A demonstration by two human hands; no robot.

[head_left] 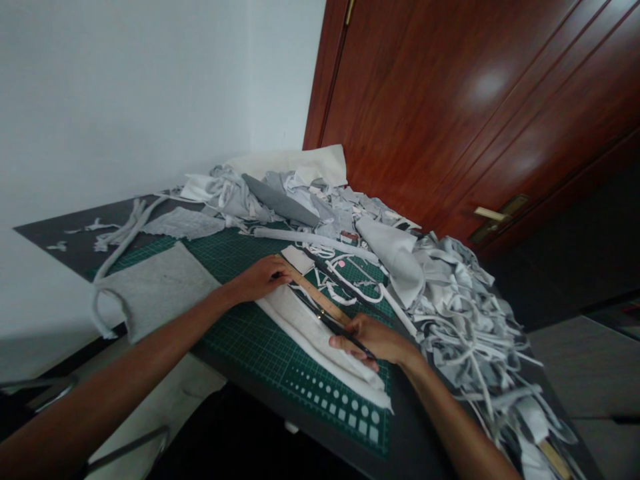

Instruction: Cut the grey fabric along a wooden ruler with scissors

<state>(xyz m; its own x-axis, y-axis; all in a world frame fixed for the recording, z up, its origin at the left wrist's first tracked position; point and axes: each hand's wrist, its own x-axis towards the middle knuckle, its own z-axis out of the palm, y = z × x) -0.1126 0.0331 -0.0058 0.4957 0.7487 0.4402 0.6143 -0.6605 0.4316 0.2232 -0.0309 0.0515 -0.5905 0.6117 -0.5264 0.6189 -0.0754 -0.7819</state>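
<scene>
A long strip of light fabric [320,347] lies across the green cutting mat [240,340]. Along its upper edge runs a wooden ruler [317,292]. My left hand [264,277] is closed at the ruler's far-left end and the fabric edge; its fingertips press together there. Black scissors [327,321] lie over the fabric beside the ruler, their blades pointing toward my left hand. Around the scissors' handles, my right hand [367,339] is closed, its thumb over the fabric.
Grey and white scraps [295,193] are heaped at the back, and another pile [465,320] runs down the right side. A grey fabric piece [160,287] overhangs the table's left front edge. Behind stand a white wall and a brown door [450,100].
</scene>
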